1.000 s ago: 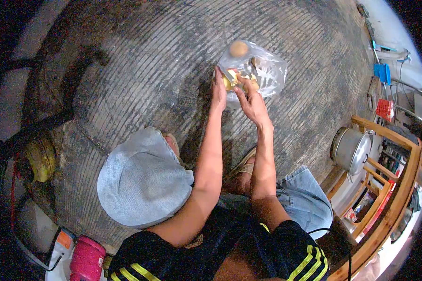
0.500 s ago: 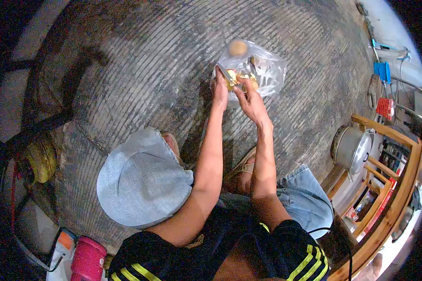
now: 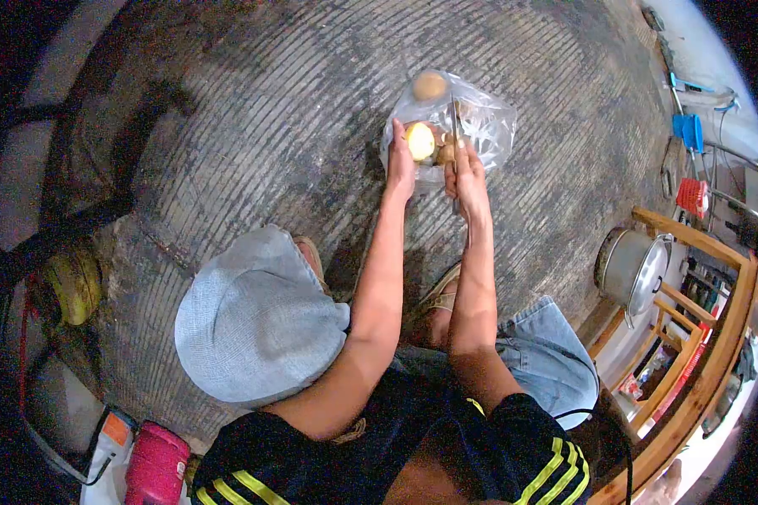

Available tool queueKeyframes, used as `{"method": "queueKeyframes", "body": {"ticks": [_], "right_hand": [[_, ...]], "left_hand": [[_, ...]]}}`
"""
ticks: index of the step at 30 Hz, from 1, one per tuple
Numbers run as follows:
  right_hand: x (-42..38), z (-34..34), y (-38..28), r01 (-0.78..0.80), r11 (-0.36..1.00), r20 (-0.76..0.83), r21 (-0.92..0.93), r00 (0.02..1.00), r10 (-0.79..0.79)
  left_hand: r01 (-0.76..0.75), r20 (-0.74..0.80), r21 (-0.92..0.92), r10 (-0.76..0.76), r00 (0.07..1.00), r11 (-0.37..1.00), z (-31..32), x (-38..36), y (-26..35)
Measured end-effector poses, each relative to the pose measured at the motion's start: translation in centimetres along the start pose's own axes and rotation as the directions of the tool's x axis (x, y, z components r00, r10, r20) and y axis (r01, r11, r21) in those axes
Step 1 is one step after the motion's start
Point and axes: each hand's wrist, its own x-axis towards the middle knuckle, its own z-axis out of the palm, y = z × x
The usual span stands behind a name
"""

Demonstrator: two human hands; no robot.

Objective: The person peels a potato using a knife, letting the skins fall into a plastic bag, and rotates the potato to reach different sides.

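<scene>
Both hands work at upper centre of the frame: the left hand [image 3: 400, 164] pinches a peeled yellow potato [image 3: 420, 141], the right hand [image 3: 469, 178] grips a knife [image 3: 454, 126] whose blade points toward the top edge. Beneath lies ribbed concrete floor [image 3: 253, 126]. A clear plastic bag [image 3: 484, 126] there holds a brown potato [image 3: 429, 86].

The person wears a black short-sleeved shirt [image 3: 446, 454] with yellow stripes across the sleeves and hem. Just beyond the shirt, light blue denim [image 3: 547, 353] covers the legs, frayed pale at its edge. Past the denim a tan sandal [image 3: 442, 299] shows on one foot. Both forearms are bare, with no watch or bands, down to the left hand [image 3: 400, 160] and right hand [image 3: 470, 181].
</scene>
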Motion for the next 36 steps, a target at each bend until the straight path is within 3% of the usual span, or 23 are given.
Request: {"method": "queueKeyframes", "body": {"ticks": [2, 3, 6, 8, 11, 14, 17, 20, 23, 26, 29, 33, 35, 36], "right_hand": [[-0.1, -0.6, 0.0, -0.143, 0.989, 0.014, 0.040, 0.990, 0.143], [0.0, -0.5, 0.1, -0.135, 0.988, -0.007, -0.068, 0.991, 0.135], [-0.3, 0.6, 1.0, 0.189, 0.947, -0.044, -0.259, 0.977, -0.207], [-0.5, 0.7, 1.0, 0.315, 0.808, 0.024, -0.498, 0.936, -0.350], [-1.4, 1.4, -0.8, 0.353, 0.675, 0.128, -0.648, 0.924, -0.360], [-1.7, 1.5, -1.3, 0.393, 0.645, 0.162, -0.655, 0.907, -0.389], [-1.9, 1.6, -1.7, 0.332, 0.642, 0.170, -0.691, 0.938, -0.301], [-1.5, 1.4, -0.8, 0.393, 0.650, 0.190, -0.651, 0.913, -0.362], [-1.5, 1.4, -0.6, 0.372, 0.745, 0.192, -0.554, 0.928, -0.321], [-1.9, 1.5, -1.7, 0.169, 0.829, 0.166, -0.533, 0.982, -0.093], [-1.3, 1.3, -0.3, 0.324, 0.756, 0.177, -0.569, 0.946, -0.272], [-1.6, 1.8, -2.0, 0.166, 0.740, 0.100, -0.652, 0.986, -0.132], [-1.5, 1.9, -2.4, 0.080, 0.720, 0.045, -0.690, 0.997, -0.068], [-1.0, 1.5, -1.6, 0.148, 0.751, 0.063, -0.644, 0.988, -0.140]], "left_hand": [[0.065, 0.018, -0.127, -0.063, 0.998, 0.990, -0.6, 0.5, -0.7], [0.070, 0.016, -0.147, -0.069, 0.998, 0.987, -0.4, 0.3, -0.3], [0.144, -0.025, -0.196, -0.151, 0.988, 0.970, -0.3, 0.3, 0.2], [0.134, -0.066, -0.200, -0.150, 0.987, 0.971, -0.4, 0.8, -0.6], [0.107, -0.027, -0.135, -0.111, 0.993, 0.985, -0.9, 1.1, -0.5], [0.094, -0.042, -0.109, -0.099, 0.994, 0.990, -0.6, 0.9, -0.2], [0.084, -0.082, -0.012, -0.085, 0.993, 0.996, -1.1, 1.3, -0.6], [0.084, -0.098, 0.035, -0.081, 0.992, 0.996, -0.8, 1.0, 0.1], [0.065, -0.097, 0.031, -0.062, 0.993, 0.997, -1.2, 1.3, -0.6], [0.063, -0.089, 0.027, -0.061, 0.994, 0.998, -0.6, 0.5, 0.4], [0.043, -0.118, 0.047, -0.037, 0.992, 0.998, -0.3, 0.3, 0.4], [-0.001, -0.132, 0.083, 0.012, 0.991, 0.997, -0.2, 0.6, -0.2], [0.063, -0.146, 0.169, -0.038, 0.988, 0.984, -0.6, 0.5, -0.5], [0.094, -0.155, 0.212, -0.062, 0.986, 0.973, -0.8, 0.5, -0.7]]}}
